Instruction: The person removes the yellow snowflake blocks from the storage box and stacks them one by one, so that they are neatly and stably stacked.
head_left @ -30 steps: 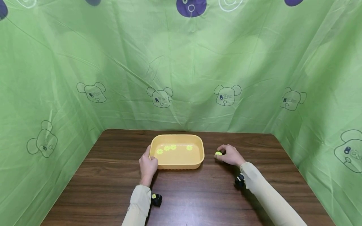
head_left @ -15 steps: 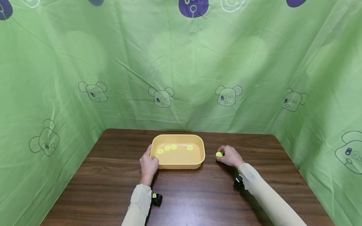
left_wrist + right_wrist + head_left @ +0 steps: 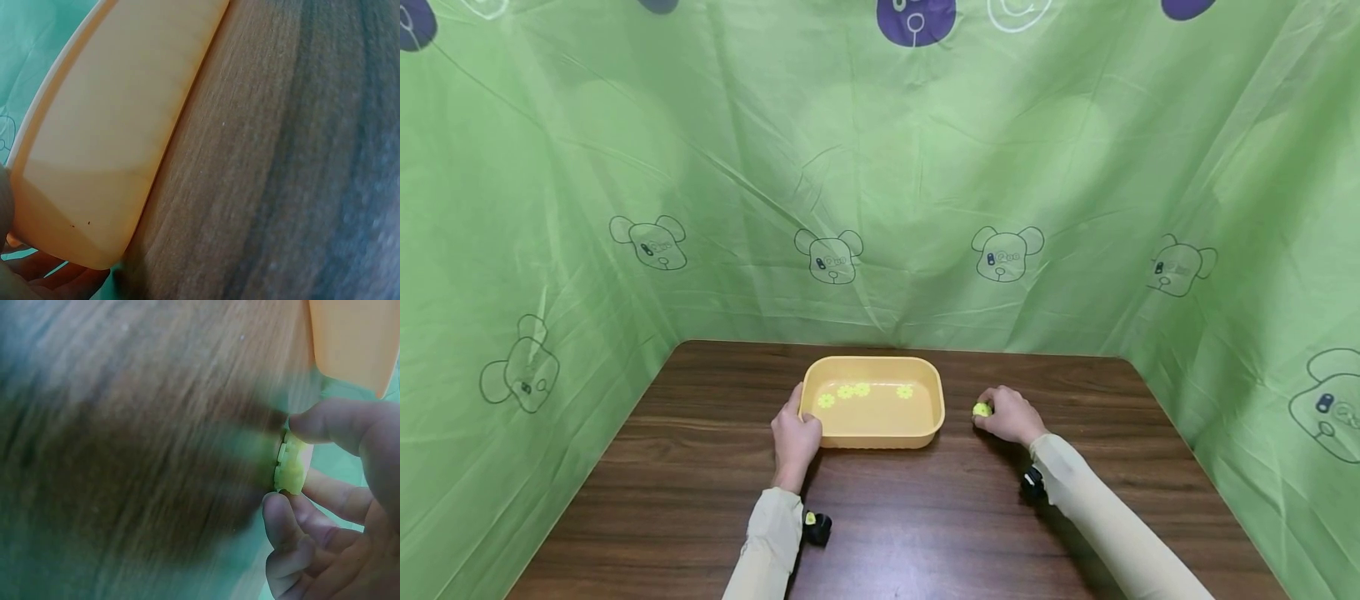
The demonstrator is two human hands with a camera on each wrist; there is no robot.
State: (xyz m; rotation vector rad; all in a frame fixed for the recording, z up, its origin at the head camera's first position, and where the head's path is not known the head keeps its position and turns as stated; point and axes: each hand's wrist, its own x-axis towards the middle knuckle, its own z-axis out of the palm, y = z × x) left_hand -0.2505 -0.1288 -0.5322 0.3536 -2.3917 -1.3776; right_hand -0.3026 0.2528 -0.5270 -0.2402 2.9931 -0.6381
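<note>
Your right grip point(image 3: 1009, 417) pinches a yellow flower point(image 3: 981, 410) out at its very tips. The flower sits between the thumb on one edge and the fingertips on the opposite edge, clear of your palm. In the right wrist view its scalloped edge shows between them, its face turned toward the surface point(image 3: 917, 517); you have it low there, though whether it touches cannot be told. From the head view, the flower lies on the tray side of your hand, to the right of the tray point(image 3: 880, 442) and apart from it.

Your left grip point(image 3: 795, 437) grasps the tray by its left end, thumb over the rim and fingers along the outside of the wall. The tray rests upright on the surface. Inside it you have four more flowers point(image 3: 826, 401): one at the left, two close side by side just beyond it, and one on its own toward the right.

A green curtain point(image 3: 917, 150) stands behind the surface and along both sides.
</note>
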